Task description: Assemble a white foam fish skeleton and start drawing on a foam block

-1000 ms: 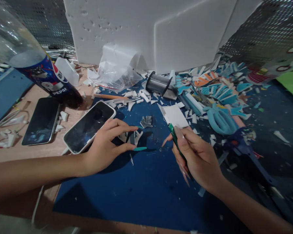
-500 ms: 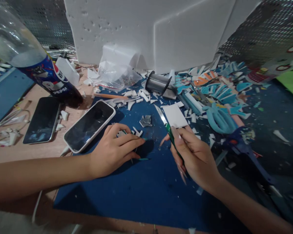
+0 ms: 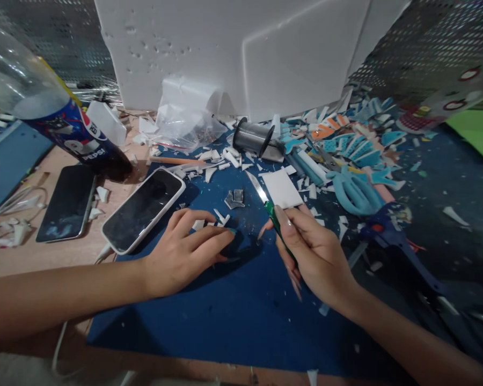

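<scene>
My right hand (image 3: pixel 314 254) is closed round a green-handled craft knife (image 3: pixel 270 210), its blade pointing up and away toward a small white foam square (image 3: pixel 282 188). My left hand (image 3: pixel 187 249) lies palm down on the blue cutting mat (image 3: pixel 233 316), fingers stretched and close together, fingertips pressing on the mat among small white scraps (image 3: pixel 221 217). Whether anything lies under those fingertips is hidden. A small grey cut piece (image 3: pixel 234 198) sits just beyond both hands.
A white-cased phone (image 3: pixel 144 209) and a dark phone (image 3: pixel 66 202) lie at left beside a tipped Pepsi bottle (image 3: pixel 60 126). Blue scissors (image 3: pixel 356 193), a glue gun (image 3: pixel 402 249), a wire spool (image 3: pixel 253 138), a plastic bag (image 3: pixel 187 120) and coloured foam offcuts (image 3: pixel 346 139) crowd the back right. White foam blocks (image 3: pixel 233 53) stand behind.
My left hand drew its spread fingers together and flattened them on the mat. The knife blade in my right hand came up into view beside the white square.
</scene>
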Demonstrator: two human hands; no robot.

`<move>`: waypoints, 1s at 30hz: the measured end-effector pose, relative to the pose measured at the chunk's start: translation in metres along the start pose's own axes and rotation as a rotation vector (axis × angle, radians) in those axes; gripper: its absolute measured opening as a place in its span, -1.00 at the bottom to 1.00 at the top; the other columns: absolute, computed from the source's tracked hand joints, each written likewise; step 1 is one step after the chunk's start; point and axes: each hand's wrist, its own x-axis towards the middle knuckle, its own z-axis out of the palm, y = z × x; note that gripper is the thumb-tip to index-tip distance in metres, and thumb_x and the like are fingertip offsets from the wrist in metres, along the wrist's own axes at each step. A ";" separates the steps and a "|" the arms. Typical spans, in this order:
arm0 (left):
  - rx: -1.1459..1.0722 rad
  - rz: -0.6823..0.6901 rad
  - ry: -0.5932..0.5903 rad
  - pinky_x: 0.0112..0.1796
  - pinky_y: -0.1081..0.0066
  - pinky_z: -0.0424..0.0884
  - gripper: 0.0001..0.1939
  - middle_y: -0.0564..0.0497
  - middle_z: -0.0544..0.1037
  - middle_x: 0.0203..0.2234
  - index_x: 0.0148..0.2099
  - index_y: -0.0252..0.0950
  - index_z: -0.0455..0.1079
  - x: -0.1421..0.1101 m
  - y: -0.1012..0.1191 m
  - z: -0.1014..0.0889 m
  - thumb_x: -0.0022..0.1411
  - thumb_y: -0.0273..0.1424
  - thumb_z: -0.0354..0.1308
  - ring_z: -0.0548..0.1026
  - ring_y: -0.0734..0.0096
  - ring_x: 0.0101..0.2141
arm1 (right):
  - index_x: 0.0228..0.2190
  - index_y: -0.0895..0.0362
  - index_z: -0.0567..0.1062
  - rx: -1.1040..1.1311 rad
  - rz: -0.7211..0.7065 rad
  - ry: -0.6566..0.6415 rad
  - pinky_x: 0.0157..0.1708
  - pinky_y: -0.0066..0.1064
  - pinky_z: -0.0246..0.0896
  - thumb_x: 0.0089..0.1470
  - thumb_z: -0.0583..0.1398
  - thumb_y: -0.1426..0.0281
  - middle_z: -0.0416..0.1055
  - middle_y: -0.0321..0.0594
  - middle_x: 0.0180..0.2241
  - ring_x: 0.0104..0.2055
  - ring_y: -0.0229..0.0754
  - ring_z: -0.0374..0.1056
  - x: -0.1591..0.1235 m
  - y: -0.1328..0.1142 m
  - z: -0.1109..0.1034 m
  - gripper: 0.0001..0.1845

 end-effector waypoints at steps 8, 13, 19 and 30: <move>-0.019 -0.028 -0.057 -0.16 0.13 0.31 -0.70 -0.07 0.60 -0.27 0.02 -0.33 0.32 -0.002 -0.001 0.002 0.27 -0.41 0.23 0.45 0.08 -0.14 | -0.36 0.08 0.34 -0.013 -0.047 0.005 -0.81 -0.63 0.13 0.31 -0.01 0.13 0.13 -0.54 -0.74 -0.84 -0.45 0.05 0.000 0.002 -0.001 -0.67; -0.042 0.015 0.030 -0.24 0.21 0.40 -0.66 -0.10 0.57 -0.30 0.03 -0.38 0.31 -0.004 -0.002 -0.004 0.26 -0.36 0.23 0.43 0.17 -0.22 | -0.44 0.07 0.28 -0.107 -0.021 0.054 -0.83 -0.60 0.04 0.30 -0.03 0.08 0.12 -0.51 -0.74 -0.83 -0.43 0.09 0.005 0.003 -0.008 -0.61; -0.083 0.036 0.043 -0.33 0.21 0.37 -0.67 -0.12 0.55 -0.36 -0.04 -0.48 0.30 -0.006 0.002 -0.010 0.17 -0.51 0.26 0.42 0.17 -0.29 | -0.15 0.17 0.33 -0.636 0.079 0.190 -0.78 -0.46 0.02 0.30 -0.07 0.13 0.21 -0.40 -0.70 -0.78 -0.28 0.15 0.015 0.010 -0.015 -0.61; -0.127 -0.008 -0.001 -0.32 0.20 0.35 -0.63 -0.15 0.56 -0.32 0.01 -0.47 0.24 -0.006 0.004 -0.012 0.15 -0.55 0.20 0.41 0.14 -0.27 | -0.09 0.27 0.32 -1.291 -0.321 0.496 -0.27 -0.13 0.30 0.19 0.10 0.35 0.35 0.17 -0.21 -0.13 0.18 0.35 0.017 0.024 -0.018 -0.71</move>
